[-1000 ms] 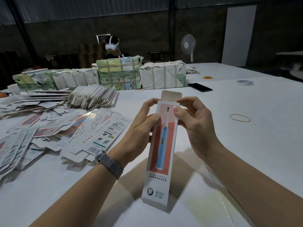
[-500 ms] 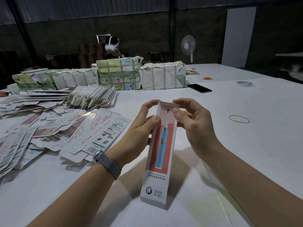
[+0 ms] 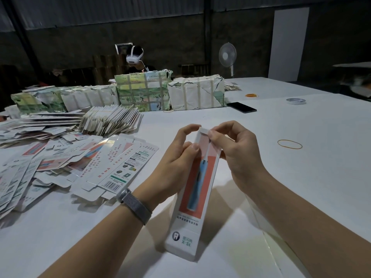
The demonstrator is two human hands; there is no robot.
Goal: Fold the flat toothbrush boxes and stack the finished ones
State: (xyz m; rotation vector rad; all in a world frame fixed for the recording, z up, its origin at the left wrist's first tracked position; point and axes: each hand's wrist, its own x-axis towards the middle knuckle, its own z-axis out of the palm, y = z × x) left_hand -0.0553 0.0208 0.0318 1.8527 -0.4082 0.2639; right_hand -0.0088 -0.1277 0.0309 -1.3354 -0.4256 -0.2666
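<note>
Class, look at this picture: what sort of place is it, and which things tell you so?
Probably a packing workshop or warehouse: a heap of flat printed cardboard box blanks on a big white table, strapped paper-wrapped bundles behind, and corrugated metal walls.

One head-worn wide-angle view looks forward and down, close over the white table [image 3: 301,187].

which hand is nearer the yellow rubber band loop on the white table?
Right. The right hand pinches the box top, with the yellow rubber band loop apart on its outer side; the left hand is across the box.
</note>
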